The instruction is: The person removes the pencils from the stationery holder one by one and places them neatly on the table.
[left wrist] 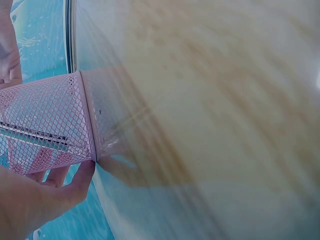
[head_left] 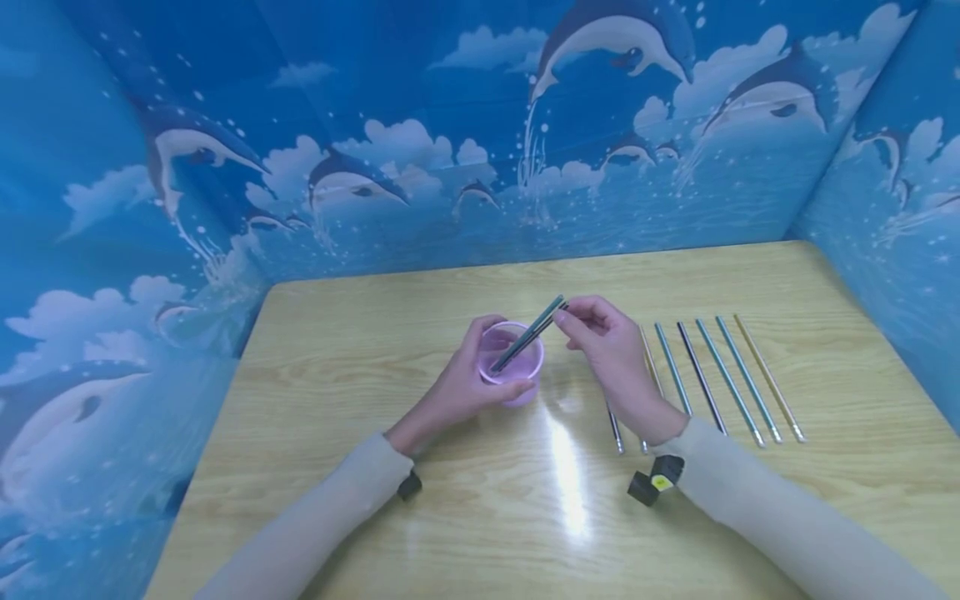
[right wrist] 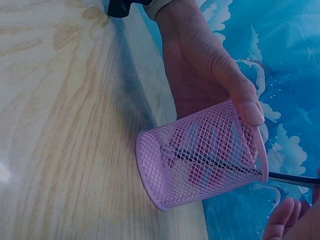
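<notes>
My left hand [head_left: 468,379] grips a pink mesh pencil cup [head_left: 520,395] around its side, thumb towards me and fingers round the far side. In the right wrist view the cup [right wrist: 215,145] shows a thumb over its rim. A green pencil and a dark pencil [head_left: 525,337] lean inside it, tops sticking out to the right. Through the mesh, the left wrist view shows their lower parts [left wrist: 35,137]. At their upper ends my right hand [head_left: 611,354] pinches the dark pencil between thumb and fingers; the exact contact is partly hidden.
Right of the cup, several pencils [head_left: 731,381] lie in a spaced row on the wooden table [head_left: 337,358], some partly under my right hand and wrist. Blue dolphin-print sheets [head_left: 420,183] stand behind the table and at both sides.
</notes>
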